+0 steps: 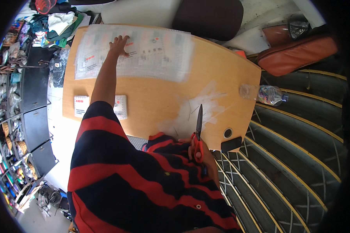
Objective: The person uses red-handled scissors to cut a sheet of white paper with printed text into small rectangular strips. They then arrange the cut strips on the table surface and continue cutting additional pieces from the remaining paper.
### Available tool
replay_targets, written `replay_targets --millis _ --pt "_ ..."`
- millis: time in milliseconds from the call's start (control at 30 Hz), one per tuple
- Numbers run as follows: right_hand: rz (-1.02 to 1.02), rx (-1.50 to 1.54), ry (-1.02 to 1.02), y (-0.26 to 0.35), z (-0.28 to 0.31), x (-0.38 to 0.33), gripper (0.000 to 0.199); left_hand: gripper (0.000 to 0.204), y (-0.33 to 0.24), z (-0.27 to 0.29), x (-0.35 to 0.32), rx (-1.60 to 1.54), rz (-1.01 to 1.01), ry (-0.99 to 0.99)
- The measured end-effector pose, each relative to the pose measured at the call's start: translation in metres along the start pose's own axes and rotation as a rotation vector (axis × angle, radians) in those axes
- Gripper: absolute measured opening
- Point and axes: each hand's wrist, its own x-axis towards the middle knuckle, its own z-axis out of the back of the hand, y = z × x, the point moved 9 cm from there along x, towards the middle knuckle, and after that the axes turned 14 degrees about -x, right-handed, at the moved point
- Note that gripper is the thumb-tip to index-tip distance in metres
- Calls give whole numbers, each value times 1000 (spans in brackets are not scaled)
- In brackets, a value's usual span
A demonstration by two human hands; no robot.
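My left hand [119, 45] reaches across the wooden table [221, 70] and rests flat, fingers spread, on a large clear plastic sheet of small printed packets [155, 54] at the far side. My right hand [200, 149] is at the table's near edge, shut on the red handles of a pair of scissors [198, 128] whose dark blades point away from me. The blades lie over a pile of clear plastic offcuts [200, 108]. Two small separate packets [81, 105] lie at the near left, partly hidden by my arm.
A plastic bottle [266, 94] lies at the table's right edge. A dark phone [231, 144] sits by a round cable hole [228, 133]. Tyres [299, 155] stack to the right, a brown bag [299, 52] and a dark chair [208, 17] beyond, shelves of goods [11, 97] at left.
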Motion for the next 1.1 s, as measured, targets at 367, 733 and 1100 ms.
replay_targets --millis 367,733,1100 --pt "-158 -186 -345 -14 44 -1 45 22 -42 77 -49 -167 -368 -217" --pt "322 -657 -588 113 20 32 60 8 -286 164 -266 -258 -1045 102" --pt "157 -316 -696 65 15 -9 42 34 -318 159 -318 -519 -951 -272"
